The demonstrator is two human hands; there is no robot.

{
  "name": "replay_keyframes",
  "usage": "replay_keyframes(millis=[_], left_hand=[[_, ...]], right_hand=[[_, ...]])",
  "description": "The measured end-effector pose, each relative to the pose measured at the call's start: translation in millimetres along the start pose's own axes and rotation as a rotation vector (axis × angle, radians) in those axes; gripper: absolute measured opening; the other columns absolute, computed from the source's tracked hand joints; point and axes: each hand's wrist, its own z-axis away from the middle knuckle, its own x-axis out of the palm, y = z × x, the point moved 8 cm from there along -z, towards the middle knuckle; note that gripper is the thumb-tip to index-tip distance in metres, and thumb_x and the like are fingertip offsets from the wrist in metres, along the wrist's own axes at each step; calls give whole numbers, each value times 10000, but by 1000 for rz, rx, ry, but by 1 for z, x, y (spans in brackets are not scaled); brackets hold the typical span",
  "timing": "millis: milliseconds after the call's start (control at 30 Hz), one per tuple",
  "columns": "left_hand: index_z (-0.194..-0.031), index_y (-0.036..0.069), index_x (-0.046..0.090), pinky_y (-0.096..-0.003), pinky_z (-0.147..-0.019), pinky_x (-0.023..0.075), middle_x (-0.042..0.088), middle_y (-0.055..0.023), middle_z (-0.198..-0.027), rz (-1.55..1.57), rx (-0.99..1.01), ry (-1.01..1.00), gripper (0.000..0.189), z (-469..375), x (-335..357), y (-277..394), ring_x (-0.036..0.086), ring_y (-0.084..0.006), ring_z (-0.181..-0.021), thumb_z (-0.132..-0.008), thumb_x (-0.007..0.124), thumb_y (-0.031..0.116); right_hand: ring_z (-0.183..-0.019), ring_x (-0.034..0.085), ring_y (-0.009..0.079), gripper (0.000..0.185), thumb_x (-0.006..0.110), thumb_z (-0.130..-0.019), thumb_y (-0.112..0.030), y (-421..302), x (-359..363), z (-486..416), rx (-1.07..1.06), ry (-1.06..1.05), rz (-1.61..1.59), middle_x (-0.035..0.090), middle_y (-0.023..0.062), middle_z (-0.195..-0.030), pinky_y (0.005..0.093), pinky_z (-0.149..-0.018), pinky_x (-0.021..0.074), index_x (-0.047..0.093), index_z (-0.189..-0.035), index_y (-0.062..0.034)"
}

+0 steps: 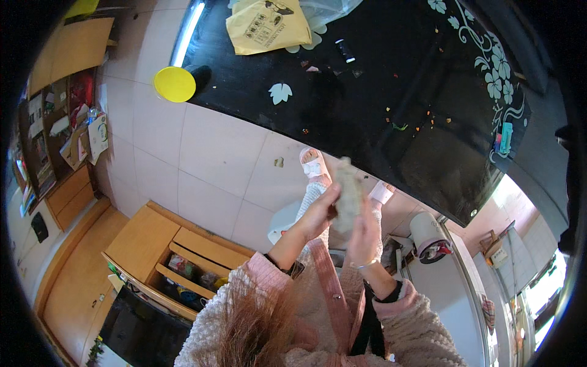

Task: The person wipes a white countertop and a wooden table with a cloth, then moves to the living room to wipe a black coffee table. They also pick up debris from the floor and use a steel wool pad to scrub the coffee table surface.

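Observation:
Between my two hands, over my lap, is a pale cream object [347, 195] with a ridged or woven-looking surface, blurred; I cannot tell exactly what it is. My left hand [321, 208] grips its left side, the fingers partly hidden behind it. My right hand [363, 236], with a bracelet at the wrist, lies against its lower right side; whether these fingers close on it is unclear. The black glass table [348, 119] with floral patterns lies just beyond my hands. On it are a yellow printed paper bag [268, 27] and a small dark cylinder with white ends [345, 51].
A yellow-topped round container [174, 84] stands at the table's left corner. Food scraps and a turquoise lighter [506, 137] lie on the table. A wooden cabinet with an open drawer [185, 280] is at lower left. A bin [429, 236] holding refuse stands at right.

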Motion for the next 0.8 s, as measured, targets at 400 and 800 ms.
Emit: replay_keyframes(millis=[400, 800], left_hand=[[-1334, 48, 453, -341, -963, 445, 489, -116, -1338, -351, 646, 496, 461, 70, -82, 229, 509, -202, -1203, -944, 557, 268], [-1371, -9, 324, -395, -959, 454, 505, -209, -1273, -1486, 973, 1363, 875, 92, -229, 500, 538, -325, -1139, -732, 808, 341]], right_hand=[[-981, 669, 262, 318, 603, -885, -102, -33, 83, -40, -15, -311, -71, 681, 146, -1054, 329, -834, 523, 567, -1189, -13], [-955, 668, 207, 205, 596, -891, -74, 11, 27, -51, 182, -172, 65, 697, 126, -996, 286, -825, 514, 635, -1081, -8]])
